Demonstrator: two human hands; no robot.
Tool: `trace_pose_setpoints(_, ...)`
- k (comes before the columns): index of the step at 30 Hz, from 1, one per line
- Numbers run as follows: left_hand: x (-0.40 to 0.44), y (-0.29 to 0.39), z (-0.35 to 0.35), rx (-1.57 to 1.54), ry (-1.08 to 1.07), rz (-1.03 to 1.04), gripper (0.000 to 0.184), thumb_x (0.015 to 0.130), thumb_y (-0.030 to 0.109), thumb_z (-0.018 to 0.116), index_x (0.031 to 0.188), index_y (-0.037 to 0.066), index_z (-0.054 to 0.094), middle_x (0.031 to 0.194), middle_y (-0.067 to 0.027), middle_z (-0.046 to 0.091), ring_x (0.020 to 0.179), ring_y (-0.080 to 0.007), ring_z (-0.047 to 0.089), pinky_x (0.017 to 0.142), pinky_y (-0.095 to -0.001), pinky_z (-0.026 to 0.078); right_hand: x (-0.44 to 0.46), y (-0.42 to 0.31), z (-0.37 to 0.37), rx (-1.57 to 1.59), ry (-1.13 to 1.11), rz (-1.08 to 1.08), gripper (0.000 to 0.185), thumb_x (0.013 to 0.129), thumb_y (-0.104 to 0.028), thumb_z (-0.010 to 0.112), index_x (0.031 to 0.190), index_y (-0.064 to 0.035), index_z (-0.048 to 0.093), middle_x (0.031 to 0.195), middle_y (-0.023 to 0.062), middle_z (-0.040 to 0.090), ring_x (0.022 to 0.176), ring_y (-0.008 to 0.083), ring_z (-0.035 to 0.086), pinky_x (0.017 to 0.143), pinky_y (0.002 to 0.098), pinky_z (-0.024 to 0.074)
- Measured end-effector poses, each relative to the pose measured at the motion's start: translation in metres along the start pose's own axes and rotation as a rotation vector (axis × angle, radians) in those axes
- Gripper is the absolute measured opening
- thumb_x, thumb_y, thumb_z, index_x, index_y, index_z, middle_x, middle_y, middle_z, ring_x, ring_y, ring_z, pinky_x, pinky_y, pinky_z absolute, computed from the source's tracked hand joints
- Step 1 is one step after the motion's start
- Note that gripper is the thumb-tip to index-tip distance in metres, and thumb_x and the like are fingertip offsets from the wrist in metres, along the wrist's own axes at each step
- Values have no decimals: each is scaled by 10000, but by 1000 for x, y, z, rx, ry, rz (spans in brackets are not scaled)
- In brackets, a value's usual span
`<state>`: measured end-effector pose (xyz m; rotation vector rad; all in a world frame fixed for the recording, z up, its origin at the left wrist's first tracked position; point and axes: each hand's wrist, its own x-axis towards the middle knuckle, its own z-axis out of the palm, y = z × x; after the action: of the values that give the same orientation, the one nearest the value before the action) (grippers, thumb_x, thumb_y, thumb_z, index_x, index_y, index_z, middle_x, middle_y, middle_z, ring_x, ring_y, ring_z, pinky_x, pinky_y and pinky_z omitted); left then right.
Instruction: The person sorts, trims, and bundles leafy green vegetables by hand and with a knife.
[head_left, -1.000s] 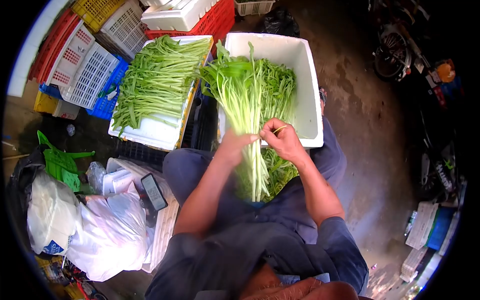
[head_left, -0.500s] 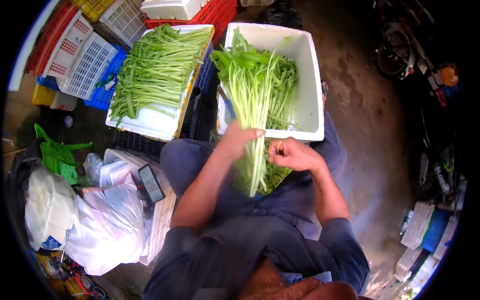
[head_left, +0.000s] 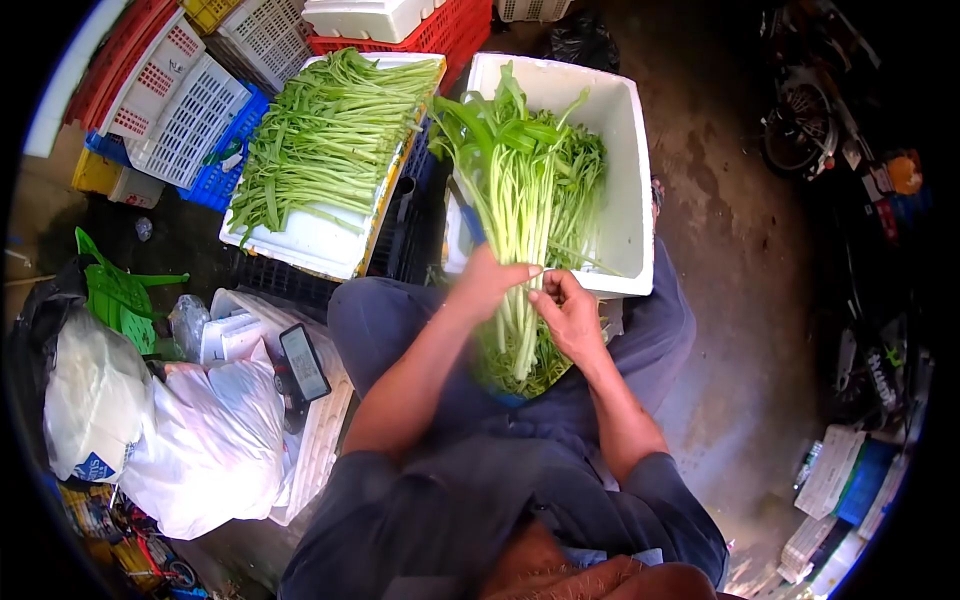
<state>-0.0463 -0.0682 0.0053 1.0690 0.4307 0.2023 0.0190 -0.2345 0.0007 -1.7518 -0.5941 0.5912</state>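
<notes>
My left hand [head_left: 490,280] is wrapped round the stems of a bunch of water spinach [head_left: 515,205], thumb across the front. The leafy end points away from me, over a white foam box [head_left: 625,180], and the cut ends hang above my lap. My right hand [head_left: 570,315] is closed in a pinch against the right edge of the stems, close to my left thumb; what its fingertips hold cannot be made out. A blue strip [head_left: 472,222], perhaps a handle, shows beside the bunch. Loose greens [head_left: 550,365] lie below my hands.
Left of the box, more greens [head_left: 335,140] lie in rows on a white foam lid [head_left: 318,245] over dark crates. Stacked plastic baskets [head_left: 190,120] stand at far left. A phone [head_left: 303,362] and white bags [head_left: 210,440] are at my left; a bicycle wheel [head_left: 800,130] is at right.
My right hand has moved from just right of the stems, where a thin yellowish loop showed at its fingers, up against the bunch. My left hand keeps its grip. The whole view has shifted slightly.
</notes>
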Motion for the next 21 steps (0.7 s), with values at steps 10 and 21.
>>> trace_pose_setpoints(10,1,0,-1,-363,-202,-186,542,839,37,676,1346,-63,514,1260,-209,642,1113,-298,662,973,-415,537,-4,-13,8,138,81,-42,195,987,-35,565,1158,36,625,906,19,660,800,55,572,714,229,478)
trace_pose_setpoints(21,-1,14,-12,-462,-156,-67,640,850,71,682,1430,-30,433,1115,-174,679,1015,-325,693,931,-460,573,10,-13,-20,-223,116,1,248,972,-246,632,975,-11,712,783,168,694,712,253,667,689,356,524)
